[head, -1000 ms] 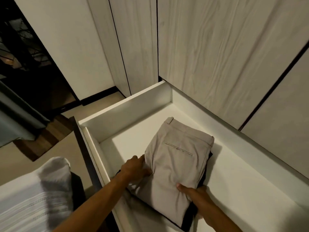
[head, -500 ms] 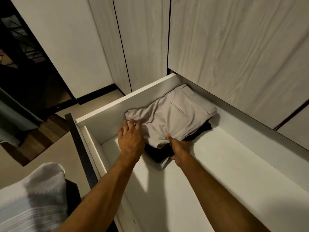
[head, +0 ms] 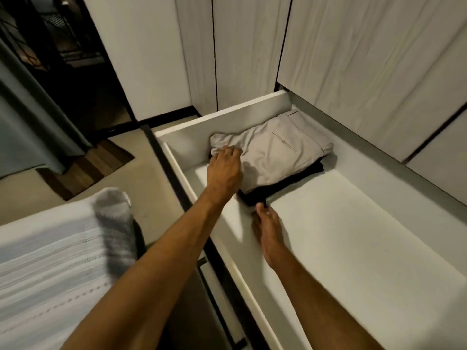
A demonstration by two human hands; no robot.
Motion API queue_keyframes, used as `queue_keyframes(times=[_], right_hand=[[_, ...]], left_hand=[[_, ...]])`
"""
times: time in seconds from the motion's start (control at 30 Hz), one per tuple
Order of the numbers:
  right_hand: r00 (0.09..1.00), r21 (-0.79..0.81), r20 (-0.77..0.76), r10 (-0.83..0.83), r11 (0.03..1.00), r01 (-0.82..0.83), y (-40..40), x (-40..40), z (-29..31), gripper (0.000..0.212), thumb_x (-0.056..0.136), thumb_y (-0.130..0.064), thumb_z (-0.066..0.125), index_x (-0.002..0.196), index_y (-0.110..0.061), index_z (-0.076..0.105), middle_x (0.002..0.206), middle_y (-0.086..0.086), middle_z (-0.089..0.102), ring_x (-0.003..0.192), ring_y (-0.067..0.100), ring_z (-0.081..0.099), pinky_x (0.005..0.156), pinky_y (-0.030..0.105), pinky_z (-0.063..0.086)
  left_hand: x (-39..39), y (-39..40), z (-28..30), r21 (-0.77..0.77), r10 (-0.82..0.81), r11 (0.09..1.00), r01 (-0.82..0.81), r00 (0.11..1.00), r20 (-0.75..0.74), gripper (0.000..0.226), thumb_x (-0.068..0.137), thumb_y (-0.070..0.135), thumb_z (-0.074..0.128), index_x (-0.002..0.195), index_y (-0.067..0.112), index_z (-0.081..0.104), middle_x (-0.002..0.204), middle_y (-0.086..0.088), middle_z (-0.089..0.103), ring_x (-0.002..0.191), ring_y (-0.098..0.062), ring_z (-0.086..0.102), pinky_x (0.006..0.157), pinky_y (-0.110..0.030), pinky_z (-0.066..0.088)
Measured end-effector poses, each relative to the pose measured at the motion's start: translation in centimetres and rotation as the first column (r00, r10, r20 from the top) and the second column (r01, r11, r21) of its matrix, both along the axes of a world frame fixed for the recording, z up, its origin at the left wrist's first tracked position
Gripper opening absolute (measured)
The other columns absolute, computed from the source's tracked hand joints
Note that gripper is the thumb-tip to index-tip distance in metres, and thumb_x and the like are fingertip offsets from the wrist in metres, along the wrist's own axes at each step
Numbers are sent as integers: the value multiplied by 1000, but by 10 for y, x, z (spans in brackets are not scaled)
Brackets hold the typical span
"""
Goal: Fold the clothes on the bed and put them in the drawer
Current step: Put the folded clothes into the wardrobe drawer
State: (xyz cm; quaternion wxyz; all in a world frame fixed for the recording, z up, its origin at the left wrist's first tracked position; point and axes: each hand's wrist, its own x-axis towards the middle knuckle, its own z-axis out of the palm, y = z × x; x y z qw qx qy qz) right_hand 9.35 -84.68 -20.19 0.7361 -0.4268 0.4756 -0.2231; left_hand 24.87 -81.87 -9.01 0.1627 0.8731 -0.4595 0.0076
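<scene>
- The folded beige trousers [head: 273,155] lie on a dark garment [head: 283,184] in the drawer [head: 353,248], at its 11 o'clock corner.
- They look soft, light and floppy; best lifted from beneath the whole stack.
- Left hand [head: 223,170] presses the trousers' left edge, knuckles bent, probably pinching cloth.
- Right hand [head: 269,231] reaches toward 12 o'clock, straight fingers touching the dark garment's near edge, grasping nothing.

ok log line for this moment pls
beige trousers atop dark garment | drawer far-left corner | left hand on trousers | right hand at dark garment's edge
</scene>
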Motion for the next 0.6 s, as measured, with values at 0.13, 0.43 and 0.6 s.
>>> queue_keyframes(times=[0.13,0.43,0.6], right_hand=[[909,99,-236,345,939,-330,71,-42,46,38,100,-52,60,124,-23,66,128,3,66,113,20,61,108,37,45],[814,-670,-510,278,465,-579,228,-93,202,44,101,-45,63,132,-14,65,130,11,68,124,30,61,100,35,46],[679,-694,-641,358,108,-712,384,-141,214,45,99,-38,68,132,-8,64,137,17,65,126,35,59,107,41,43]], left_hand=[[-42,87,42,-6,-66,998,65,997,-33,61,96,6,47,156,16,41,161,-8,42,148,-27,37,120,-40,29],[-109,428,101,50,135,989,-140,987,88,62,106,49,51,159,24,34,164,-4,38,150,-26,36,123,-46,31],[-202,644,116,146,330,929,-340,940,85,67,104,52,53,159,20,35,159,-9,44,145,-30,42,118,-46,36]])
